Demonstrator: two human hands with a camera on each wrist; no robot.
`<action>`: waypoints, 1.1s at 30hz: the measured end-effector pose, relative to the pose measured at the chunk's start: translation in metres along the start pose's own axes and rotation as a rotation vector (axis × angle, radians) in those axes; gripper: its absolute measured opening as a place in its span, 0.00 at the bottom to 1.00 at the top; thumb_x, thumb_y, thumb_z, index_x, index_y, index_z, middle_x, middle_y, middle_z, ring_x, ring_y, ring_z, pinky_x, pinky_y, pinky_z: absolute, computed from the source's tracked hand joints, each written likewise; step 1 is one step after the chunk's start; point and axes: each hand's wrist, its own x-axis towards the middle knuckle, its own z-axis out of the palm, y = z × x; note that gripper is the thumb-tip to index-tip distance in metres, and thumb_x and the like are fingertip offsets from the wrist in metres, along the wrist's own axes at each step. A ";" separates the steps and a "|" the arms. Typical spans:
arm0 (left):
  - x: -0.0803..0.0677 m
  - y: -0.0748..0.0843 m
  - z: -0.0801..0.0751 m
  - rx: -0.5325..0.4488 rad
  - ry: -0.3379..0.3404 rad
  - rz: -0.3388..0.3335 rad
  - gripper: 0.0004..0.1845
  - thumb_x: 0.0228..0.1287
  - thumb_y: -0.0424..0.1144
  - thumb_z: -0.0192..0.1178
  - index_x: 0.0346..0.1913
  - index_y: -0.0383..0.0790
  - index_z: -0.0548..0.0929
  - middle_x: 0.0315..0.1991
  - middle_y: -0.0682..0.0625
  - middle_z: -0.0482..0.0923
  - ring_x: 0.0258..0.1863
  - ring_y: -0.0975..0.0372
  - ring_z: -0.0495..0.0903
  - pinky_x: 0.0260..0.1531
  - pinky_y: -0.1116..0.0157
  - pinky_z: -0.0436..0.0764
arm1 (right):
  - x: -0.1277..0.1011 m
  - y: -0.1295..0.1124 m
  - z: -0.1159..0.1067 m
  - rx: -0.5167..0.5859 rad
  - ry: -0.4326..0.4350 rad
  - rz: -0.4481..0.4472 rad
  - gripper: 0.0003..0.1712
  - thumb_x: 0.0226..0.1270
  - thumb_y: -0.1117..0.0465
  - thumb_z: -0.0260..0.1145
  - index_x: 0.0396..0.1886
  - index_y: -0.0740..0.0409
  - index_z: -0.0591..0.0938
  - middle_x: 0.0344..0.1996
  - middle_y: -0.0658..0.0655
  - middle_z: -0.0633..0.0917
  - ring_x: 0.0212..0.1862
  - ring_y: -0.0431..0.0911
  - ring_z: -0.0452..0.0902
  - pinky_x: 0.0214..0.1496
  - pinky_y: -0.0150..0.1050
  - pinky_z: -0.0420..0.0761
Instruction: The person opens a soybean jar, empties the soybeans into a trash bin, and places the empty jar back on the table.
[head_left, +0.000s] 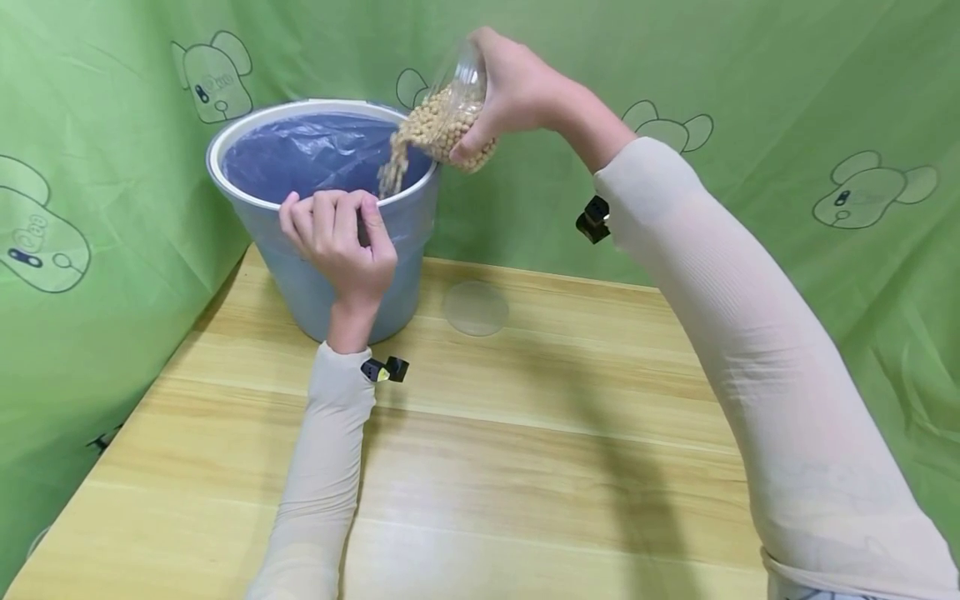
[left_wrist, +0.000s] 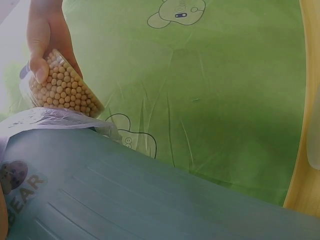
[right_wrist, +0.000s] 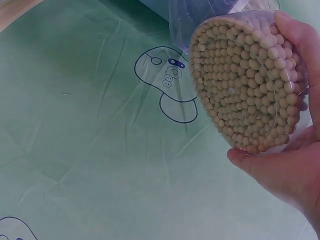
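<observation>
Clear lid on table beside bucket

"BEAR" on the blue bucket

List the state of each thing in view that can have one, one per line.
clear jar: tilted over the bin, held by the right hand, lid off, still largely full.
soybeans: streaming from the jar's mouth into the bin.
bin: upright on the table, open, lined with a blue bag.
clear lid: lying flat on the table, apart from the bin.
left hand: fingers curled over the bin's rim.
right hand: gripping the jar.
</observation>
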 end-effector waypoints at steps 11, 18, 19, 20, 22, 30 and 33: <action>-0.001 -0.001 0.000 0.007 -0.005 -0.002 0.15 0.70 0.39 0.54 0.26 0.36 0.80 0.27 0.43 0.76 0.36 0.48 0.70 0.70 0.51 0.60 | 0.004 -0.003 0.000 -0.048 -0.018 0.001 0.75 0.37 0.50 0.89 0.79 0.59 0.51 0.71 0.60 0.70 0.66 0.49 0.70 0.71 0.42 0.75; -0.001 -0.002 0.002 0.008 -0.009 0.004 0.15 0.70 0.39 0.54 0.26 0.36 0.80 0.27 0.43 0.76 0.37 0.48 0.70 0.70 0.50 0.60 | 0.005 -0.004 -0.002 -0.078 -0.015 0.010 0.78 0.36 0.51 0.89 0.80 0.58 0.47 0.73 0.60 0.68 0.68 0.50 0.69 0.73 0.42 0.73; -0.001 -0.002 0.002 0.007 -0.009 0.004 0.15 0.70 0.40 0.54 0.26 0.36 0.80 0.27 0.43 0.76 0.37 0.48 0.70 0.70 0.50 0.60 | 0.005 -0.004 -0.002 -0.085 -0.014 0.007 0.78 0.36 0.51 0.89 0.80 0.58 0.47 0.73 0.60 0.67 0.69 0.50 0.69 0.73 0.41 0.73; -0.001 -0.002 0.002 0.007 -0.009 0.003 0.15 0.70 0.40 0.54 0.26 0.36 0.80 0.27 0.43 0.76 0.37 0.48 0.70 0.70 0.51 0.60 | 0.006 -0.004 -0.002 -0.093 -0.012 0.004 0.78 0.36 0.50 0.89 0.80 0.58 0.47 0.73 0.60 0.67 0.69 0.50 0.69 0.73 0.41 0.73; -0.002 -0.003 0.003 0.007 -0.010 0.004 0.15 0.70 0.40 0.54 0.26 0.36 0.80 0.27 0.43 0.76 0.37 0.48 0.70 0.70 0.50 0.60 | 0.007 -0.004 -0.001 -0.103 -0.011 -0.008 0.78 0.35 0.50 0.89 0.80 0.58 0.47 0.73 0.60 0.67 0.69 0.50 0.69 0.73 0.41 0.73; -0.004 -0.005 0.002 0.007 -0.008 0.003 0.15 0.70 0.40 0.53 0.26 0.36 0.80 0.27 0.43 0.75 0.37 0.48 0.70 0.70 0.51 0.60 | 0.009 -0.006 0.002 -0.133 -0.009 -0.034 0.78 0.35 0.48 0.89 0.80 0.58 0.49 0.73 0.59 0.67 0.70 0.49 0.68 0.73 0.41 0.73; -0.004 -0.005 0.003 0.009 -0.009 0.003 0.15 0.70 0.40 0.53 0.26 0.36 0.80 0.27 0.43 0.76 0.37 0.48 0.70 0.70 0.51 0.60 | 0.008 -0.006 0.002 -0.150 -0.005 -0.039 0.78 0.35 0.48 0.89 0.80 0.58 0.49 0.74 0.59 0.66 0.70 0.49 0.67 0.73 0.41 0.72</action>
